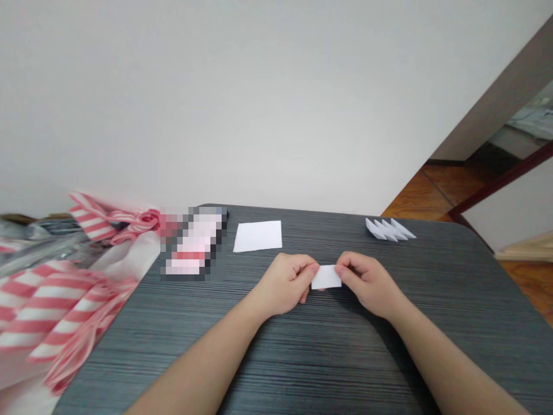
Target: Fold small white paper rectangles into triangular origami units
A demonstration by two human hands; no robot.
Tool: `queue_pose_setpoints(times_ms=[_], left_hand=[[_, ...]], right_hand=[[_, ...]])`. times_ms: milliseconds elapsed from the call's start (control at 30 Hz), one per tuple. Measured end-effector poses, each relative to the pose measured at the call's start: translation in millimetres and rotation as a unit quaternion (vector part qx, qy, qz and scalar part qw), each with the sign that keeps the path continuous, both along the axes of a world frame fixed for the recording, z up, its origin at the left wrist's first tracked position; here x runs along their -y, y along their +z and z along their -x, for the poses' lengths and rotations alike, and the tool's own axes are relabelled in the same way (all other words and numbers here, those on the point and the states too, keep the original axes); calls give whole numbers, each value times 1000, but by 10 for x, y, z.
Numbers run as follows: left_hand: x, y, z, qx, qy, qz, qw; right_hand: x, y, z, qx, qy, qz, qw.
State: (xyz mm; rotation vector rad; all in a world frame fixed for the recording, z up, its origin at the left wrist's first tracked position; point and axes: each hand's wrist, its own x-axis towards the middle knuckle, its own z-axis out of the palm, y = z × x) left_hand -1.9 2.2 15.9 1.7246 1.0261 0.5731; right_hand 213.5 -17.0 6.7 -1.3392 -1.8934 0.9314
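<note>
Folded white paper [326, 277] clamped between left hand [285, 283] at 9 o'clock and right hand [366, 283] at 3 o'clock; long axis crosswise, nearly level.

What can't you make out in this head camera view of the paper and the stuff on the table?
Head view, paper piece: its ends are hidden by the fingers of the left hand and right hand.
Head view, pixelated patch: blur hides what lies there.
Head view, folded paper pieces: too small to count.
Head view, red-and-white striped material: cut off by the left edge.
</note>
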Motion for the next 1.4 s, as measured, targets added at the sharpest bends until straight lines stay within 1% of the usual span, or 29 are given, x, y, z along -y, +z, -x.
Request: queue_pose_setpoints(times_ms=[167, 300, 500, 600, 733, 800, 933, 1100, 1233, 1300, 1400], left_hand=[[8, 8, -8, 2, 1, 12, 1000], [12, 22, -23, 7, -9, 16, 1000], [-2, 17, -17, 16, -9, -11, 1000], [-14, -15, -9, 38, 4, -12, 999], [-18, -51, -18, 57, 15, 7, 998], [-15, -54, -22, 58, 7, 11, 998], [-12, -33, -11, 43, -24, -6, 999], [-7, -7, -3, 33, -45, -19, 998], [-6, -19, -18, 33, -40, -22, 998], [-9, -42, -25, 28, -31, -7, 999], [-19, -88, -31, 35, 1, 50, 998]], right_hand=[[-7, -10, 0, -9, 4, 12, 1000], [-5, -2, -1, -6, 12, -3, 1000], [4, 23, -13, -8, 0, -6, 1000], [3, -3, -32, -11, -8, 0, 1000], [-6, -66, -47, -27, -29, 18, 999], [-13, -94, -48, -39, -41, 23, 998], [-22, -134, -46, -47, -59, 9, 997], [-15, -157, -37, -89, -47, 30, 995], [-12, -153, -26, -64, -32, 25, 997], [-5, -159, -21, -65, -27, 26, 997], [17, -176, -18, -86, -17, 11, 996]])
